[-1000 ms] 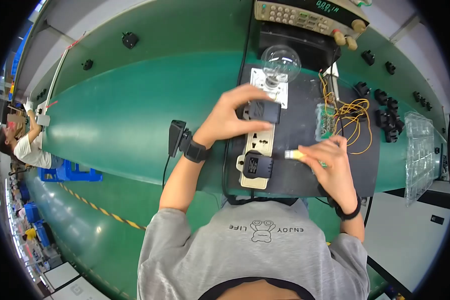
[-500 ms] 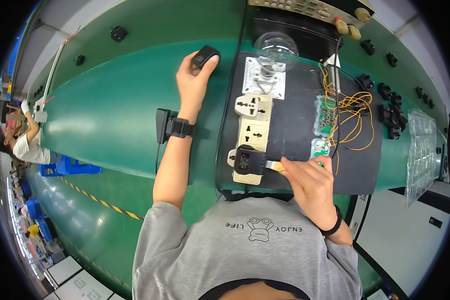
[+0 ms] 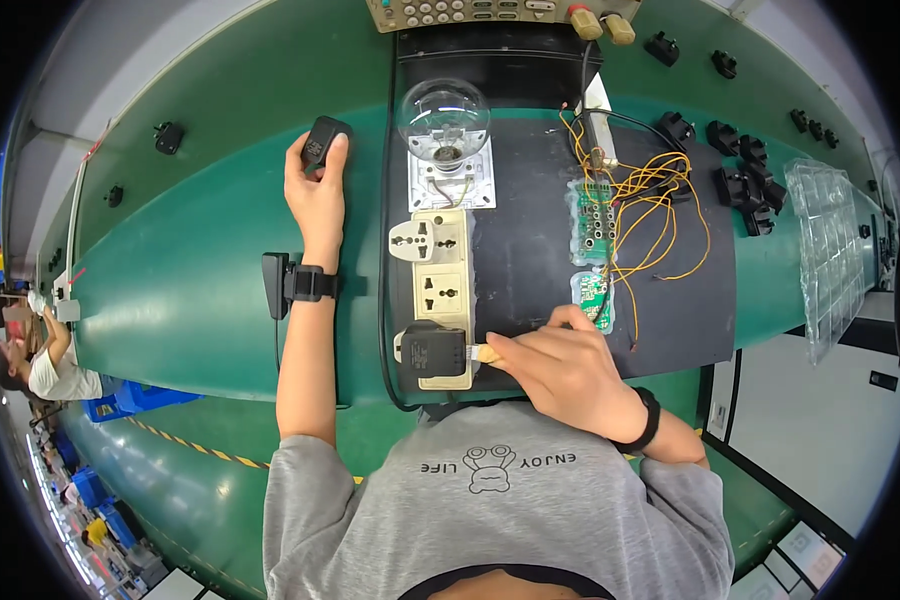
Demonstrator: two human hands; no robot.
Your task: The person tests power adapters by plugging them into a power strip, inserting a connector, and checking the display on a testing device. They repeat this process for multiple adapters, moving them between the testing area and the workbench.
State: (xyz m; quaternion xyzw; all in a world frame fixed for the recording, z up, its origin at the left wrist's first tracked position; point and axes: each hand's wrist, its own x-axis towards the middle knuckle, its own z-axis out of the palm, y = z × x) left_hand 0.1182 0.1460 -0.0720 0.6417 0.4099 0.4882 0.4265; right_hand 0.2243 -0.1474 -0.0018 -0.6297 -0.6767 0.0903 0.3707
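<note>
My left hand (image 3: 317, 185) is closed round a small black power adapter (image 3: 326, 140), held over the green table at the upper left. Another black power adapter (image 3: 433, 352) sits in the near socket of the cream socket strip (image 3: 442, 295). At its right side, my right hand (image 3: 570, 375) pinches a USB plug (image 3: 486, 354) with a yellowish grip, and the metal end meets the adapter's edge. Whether that end is fully inserted is too small to tell. A white plug adaptor (image 3: 410, 241) occupies the strip's far socket.
Beyond the strip, a clear glass bulb (image 3: 445, 120) stands on a white base. Green circuit boards (image 3: 593, 225) with loose yellow wires (image 3: 660, 180) lie on the black mat (image 3: 530, 250). Several black adapters (image 3: 745, 185) and a clear plastic tray (image 3: 832, 260) are at right. A bench instrument (image 3: 470, 12) stands behind.
The whole view has shifted, moving the bench leftward in the picture. My left hand still holds its adapter, and my right hand stays at the plugged adapter with the USB plug.
</note>
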